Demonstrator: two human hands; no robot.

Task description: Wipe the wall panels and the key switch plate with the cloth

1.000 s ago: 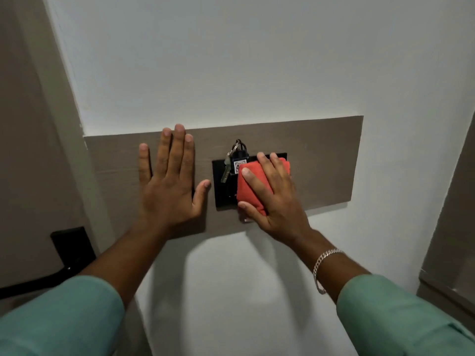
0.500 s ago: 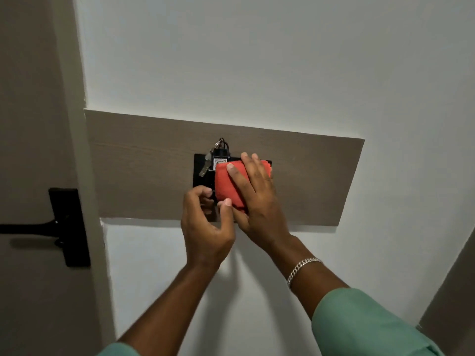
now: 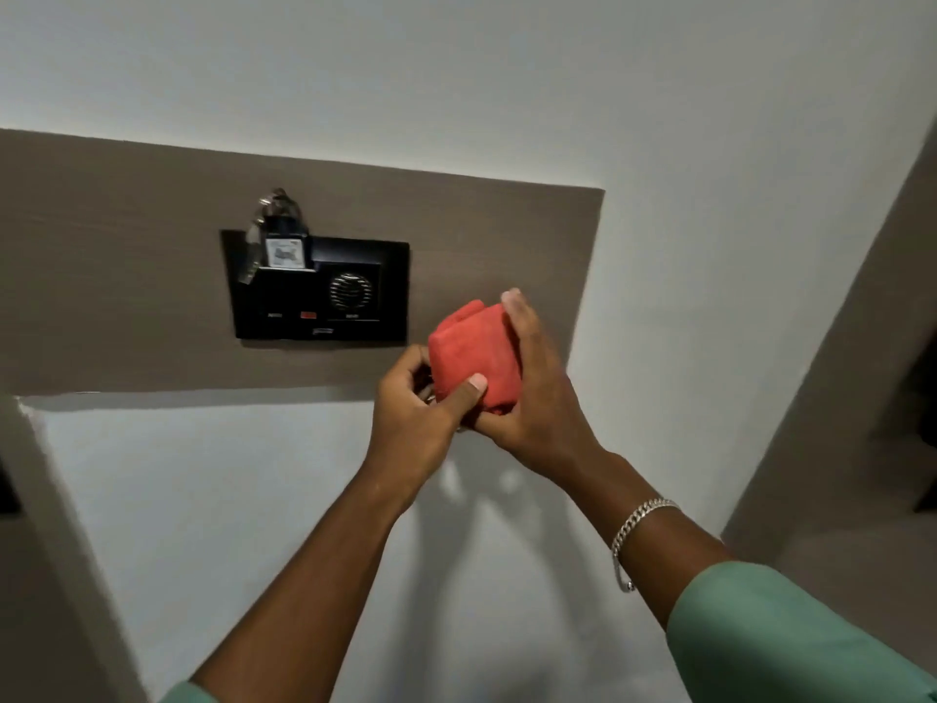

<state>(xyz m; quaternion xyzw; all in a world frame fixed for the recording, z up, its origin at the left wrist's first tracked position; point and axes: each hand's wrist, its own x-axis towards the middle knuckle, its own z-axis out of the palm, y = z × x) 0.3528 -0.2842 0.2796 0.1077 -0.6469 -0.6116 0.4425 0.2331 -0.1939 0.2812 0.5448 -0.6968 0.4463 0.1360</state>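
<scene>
A folded red cloth [image 3: 474, 350] is held in front of the brown wall panel [image 3: 127, 276], off the wall, just right of and below the black key switch plate [image 3: 324, 296]. My right hand [image 3: 537, 398] cups the cloth from the right and behind. My left hand [image 3: 421, 413] pinches its lower left edge with the thumb on the front. A key with a tag [image 3: 281, 241] hangs in the slot at the plate's top left. The plate is fully uncovered, showing a round grille and a small red light.
White wall [image 3: 456, 68] surrounds the panel above and below. A grey-brown door frame [image 3: 56, 550] runs down the left edge. Another brown surface [image 3: 872, 398] angles in at the right.
My right hand has lifted the cloth off the switch plate and moved it right and down. My left hand left the panel and came over to grip the cloth. The view has shifted right.
</scene>
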